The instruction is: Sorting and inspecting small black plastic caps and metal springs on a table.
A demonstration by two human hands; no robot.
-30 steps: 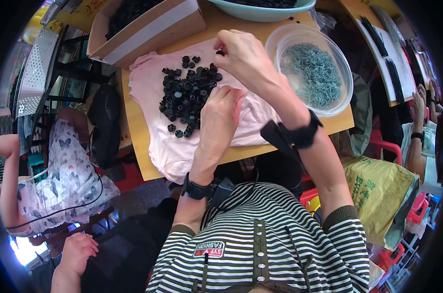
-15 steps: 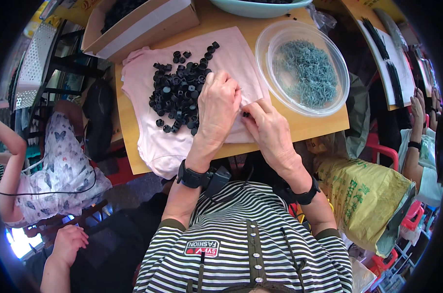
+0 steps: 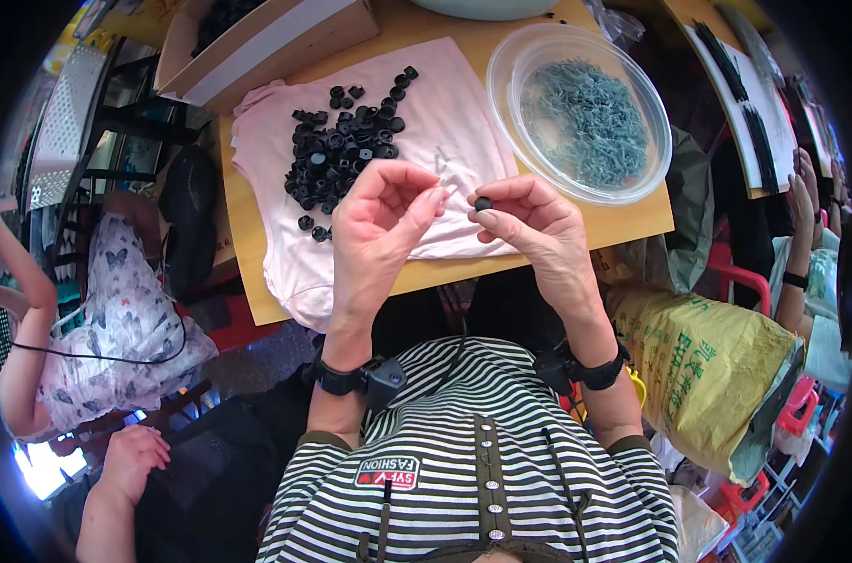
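Observation:
My right hand [image 3: 529, 220] pinches a small round black cap [image 3: 483, 204] between thumb and fingertips. My left hand [image 3: 381, 230] is turned with its thumb pressed against its fingertips, facing the cap across a small gap; what it holds, if anything, is too small to make out. Both hands are raised over the near part of a pale pink cloth [image 3: 426, 70] spread on the table. Beyond my left hand lies a heap of similar black caps [image 3: 337, 155]. A few thin grey screw-like pieces [image 3: 442, 161] lie on the cloth between the hands.
At the right of the wooden table [image 3: 628, 225], a clear round plastic tub [image 3: 501, 103] holds many thin blue-grey screw-like pieces [image 3: 590, 122]. A cardboard box [image 3: 285, 47] with black parts stands at the back left, and a pale bowl [image 3: 487, 7] behind. Other people sit on both sides.
My hands have drawn nearer to me and apart. My left hand has come away from the cap heap and turned palm inward. The black cap now shows plainly in my right fingertips.

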